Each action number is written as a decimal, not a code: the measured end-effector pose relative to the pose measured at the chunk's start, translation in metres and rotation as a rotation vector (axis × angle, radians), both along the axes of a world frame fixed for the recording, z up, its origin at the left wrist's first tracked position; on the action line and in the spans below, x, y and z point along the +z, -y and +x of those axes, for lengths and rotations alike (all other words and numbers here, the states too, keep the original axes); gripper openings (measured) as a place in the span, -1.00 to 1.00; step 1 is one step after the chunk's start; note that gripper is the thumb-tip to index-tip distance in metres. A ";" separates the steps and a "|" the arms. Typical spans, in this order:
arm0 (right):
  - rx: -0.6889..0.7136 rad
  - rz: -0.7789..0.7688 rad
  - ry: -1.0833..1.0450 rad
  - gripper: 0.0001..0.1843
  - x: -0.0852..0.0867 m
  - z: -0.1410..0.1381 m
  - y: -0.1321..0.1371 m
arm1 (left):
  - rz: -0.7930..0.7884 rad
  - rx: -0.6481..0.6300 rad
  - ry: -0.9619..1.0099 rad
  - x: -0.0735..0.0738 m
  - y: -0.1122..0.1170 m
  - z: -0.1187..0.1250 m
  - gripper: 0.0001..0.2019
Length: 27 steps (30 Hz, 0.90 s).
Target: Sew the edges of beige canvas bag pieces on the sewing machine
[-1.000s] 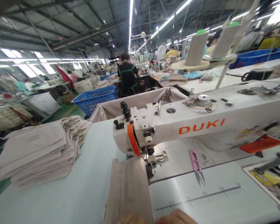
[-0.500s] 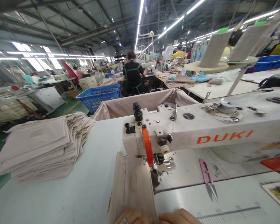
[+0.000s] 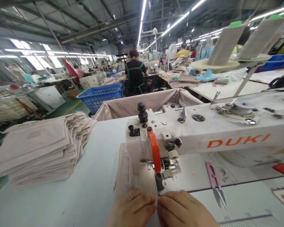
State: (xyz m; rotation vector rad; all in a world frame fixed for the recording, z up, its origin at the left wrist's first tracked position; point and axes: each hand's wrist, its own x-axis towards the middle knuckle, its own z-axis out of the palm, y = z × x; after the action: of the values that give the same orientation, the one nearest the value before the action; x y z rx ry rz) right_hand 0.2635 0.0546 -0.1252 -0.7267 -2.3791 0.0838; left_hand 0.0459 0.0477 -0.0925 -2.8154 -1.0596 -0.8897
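Fabric pinched at the needle, both hands side by side

Hands meet at the near edge of the beige fabric piece (image 3: 134, 176), which lies flat on the table (image 3: 94, 176) and runs lengthwise straight away from the grip, its far end passing under the head of the sewing machine (image 3: 203, 135). The left hand (image 3: 132, 209) rests on top of the cloth, fingers curled down and pressed on it, a ring showing on one finger. The right hand (image 3: 184, 211) sits just beside it, fingertips closed on the right-hand edge of the same piece; the two sets of fingertips nearly touch. Whether the right thumb is under the cloth cannot be told.

From the grip, the presser foot and needle area (image 3: 164, 170) lie directly ahead and slightly to the right, close by; the right hand is the nearer of the two to it. The cloth's long axis lines up with that feed direction.

The piece is a pale tan woven fabric, folded or layered with a raised seam line along its length and a small rectangular tab (image 3: 136, 168) sewn on near the machine. A metal pin or zip end (image 3: 115, 183) shows at its left edge.

Beyond the grip to the left, well apart, stands a stack of similar fabric pieces (image 3: 40, 148). To the right, near the machine bed, lie pink thread snips (image 3: 215, 184)
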 end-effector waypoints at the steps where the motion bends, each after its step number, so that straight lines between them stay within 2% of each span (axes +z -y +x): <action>1: -0.007 -0.002 0.003 -0.78 0.003 -0.001 -0.003 | -0.011 -0.003 0.003 0.001 -0.003 -0.001 -0.70; 3: -0.007 -0.023 0.025 -0.81 0.010 -0.003 -0.009 | -0.080 -0.007 -0.020 0.002 -0.008 -0.003 -0.74; 6: 0.004 -0.104 0.096 -0.75 0.020 -0.006 -0.017 | -0.178 -0.010 -0.059 0.004 -0.015 -0.007 -0.75; 11: -0.054 -0.222 0.210 -0.68 0.031 -0.009 -0.031 | -0.180 0.004 -0.081 0.007 -0.029 -0.009 -0.63; 17: -0.138 -0.411 0.280 -0.67 0.037 -0.013 -0.045 | -0.192 0.079 -0.113 0.005 -0.050 -0.013 -0.65; 20: -0.173 -0.415 0.296 -0.62 0.038 -0.015 -0.048 | -0.208 0.138 -0.155 0.002 -0.060 -0.015 -0.68; 27: -0.214 -0.326 0.291 -0.66 0.034 -0.016 -0.050 | -0.187 0.231 -0.185 -0.005 -0.074 -0.016 -0.79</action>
State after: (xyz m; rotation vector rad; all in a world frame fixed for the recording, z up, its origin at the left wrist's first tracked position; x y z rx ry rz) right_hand 0.2473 0.1051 -0.0915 -1.2154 -2.5738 0.2992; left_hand 0.0296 0.1219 -0.0976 -2.7685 -1.4678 -0.5248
